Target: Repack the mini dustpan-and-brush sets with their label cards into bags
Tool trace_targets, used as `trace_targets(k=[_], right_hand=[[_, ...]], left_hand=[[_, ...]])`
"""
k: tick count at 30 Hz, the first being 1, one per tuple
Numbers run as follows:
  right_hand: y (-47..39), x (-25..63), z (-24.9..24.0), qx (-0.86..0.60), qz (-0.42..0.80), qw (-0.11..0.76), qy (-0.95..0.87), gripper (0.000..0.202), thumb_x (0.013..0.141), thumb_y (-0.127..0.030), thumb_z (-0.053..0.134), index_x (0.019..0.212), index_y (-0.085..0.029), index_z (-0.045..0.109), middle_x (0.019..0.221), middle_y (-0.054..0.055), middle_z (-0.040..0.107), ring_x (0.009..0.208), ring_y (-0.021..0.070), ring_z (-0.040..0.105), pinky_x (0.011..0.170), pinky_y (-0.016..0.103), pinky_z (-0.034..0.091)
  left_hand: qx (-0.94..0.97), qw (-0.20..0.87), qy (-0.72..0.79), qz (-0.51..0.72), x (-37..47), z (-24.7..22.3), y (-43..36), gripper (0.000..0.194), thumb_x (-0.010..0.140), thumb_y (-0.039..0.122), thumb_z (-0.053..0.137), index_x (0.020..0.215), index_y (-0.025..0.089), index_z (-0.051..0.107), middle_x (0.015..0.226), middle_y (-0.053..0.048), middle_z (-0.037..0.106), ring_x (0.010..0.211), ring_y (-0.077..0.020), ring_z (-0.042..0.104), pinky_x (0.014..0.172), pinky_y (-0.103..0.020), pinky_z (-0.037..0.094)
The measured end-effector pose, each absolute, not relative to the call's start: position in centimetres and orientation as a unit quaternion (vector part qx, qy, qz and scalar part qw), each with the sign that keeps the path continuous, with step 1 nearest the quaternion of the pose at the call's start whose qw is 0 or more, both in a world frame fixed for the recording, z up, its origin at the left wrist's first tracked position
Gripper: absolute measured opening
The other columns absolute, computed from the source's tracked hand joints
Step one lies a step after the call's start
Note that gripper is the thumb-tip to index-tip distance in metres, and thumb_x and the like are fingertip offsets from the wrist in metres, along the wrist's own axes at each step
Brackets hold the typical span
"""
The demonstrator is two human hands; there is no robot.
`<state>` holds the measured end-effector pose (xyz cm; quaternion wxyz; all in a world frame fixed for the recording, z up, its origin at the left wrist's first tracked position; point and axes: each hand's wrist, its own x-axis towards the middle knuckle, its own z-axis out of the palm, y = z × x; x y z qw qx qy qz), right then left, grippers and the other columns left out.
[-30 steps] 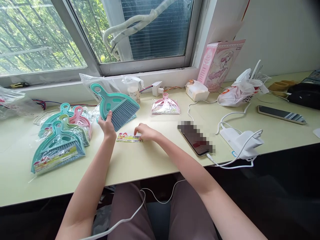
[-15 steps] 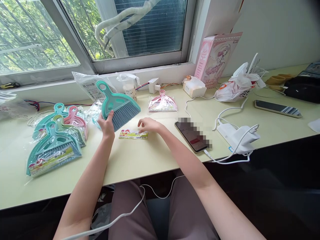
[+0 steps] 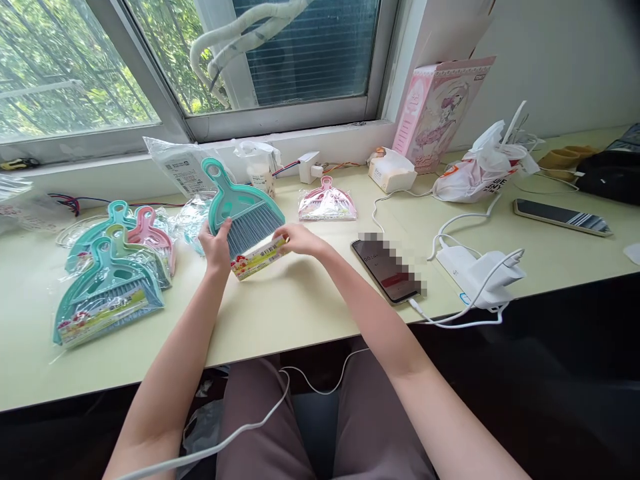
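My left hand (image 3: 216,248) grips a teal dustpan with a grey-bristled brush (image 3: 245,208) nested in it, handle up and tilted over the table. The fingers of my right hand (image 3: 299,240) pinch the right end of a printed card (image 3: 257,259), green and yellow with red mushrooms. That card is held slanted at the lower edge of the bristles. To the left lie several wrapped dustpan sets (image 3: 107,293) in teal, green and pink, the front one with a similar card. A wrapped pink set (image 3: 327,203) lies farther back.
A phone (image 3: 385,270) on a cable and a white power strip (image 3: 473,277) lie to the right. Behind them stand a tissue box (image 3: 391,171), a white bag (image 3: 467,177) and a pink box (image 3: 440,113). Another phone (image 3: 561,217) is farther right.
My right hand has taken hold of the card and raised it off the table to the dustpan's lower edge. The dustpan, still in my left hand, has shifted slightly right.
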<state>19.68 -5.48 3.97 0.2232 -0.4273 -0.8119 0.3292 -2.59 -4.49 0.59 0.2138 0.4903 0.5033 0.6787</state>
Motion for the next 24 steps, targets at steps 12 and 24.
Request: trace_targets(k=[12, 24], right_hand=[[-4.5, 20.3, 3.4, -0.505, 0.314, 0.444, -0.671, 0.003, 0.086, -0.023, 0.065, 0.088, -0.022, 0.065, 0.092, -0.002, 0.076, 0.046, 0.0085, 0.058, 0.062, 0.026, 0.052], [-5.9, 18.7, 2.7, -0.606, 0.19, 0.496, -0.593, 0.036, 0.094, -0.04, 0.058, 0.124, -0.02, 0.051, 0.126, 0.013, 0.061, 0.118, 0.0227, 0.06, 0.096, 0.032, 0.05]], left_hand=[[0.441, 0.395, 0.468, 0.656, -0.1, 1.0, -5.6, 0.065, 0.062, 0.062, 0.081, 0.107, 0.019, 0.063, 0.096, -0.011, 0.073, 0.09, -0.028, 0.072, 0.077, -0.039, 0.06], [0.449, 0.414, 0.433, 0.663, 0.9, 1.4, -6.1, 0.071, 0.047, 0.033, 0.093, 0.109, 0.016, 0.064, 0.101, -0.011, 0.074, 0.1, -0.0314, 0.071, 0.088, -0.045, 0.058]])
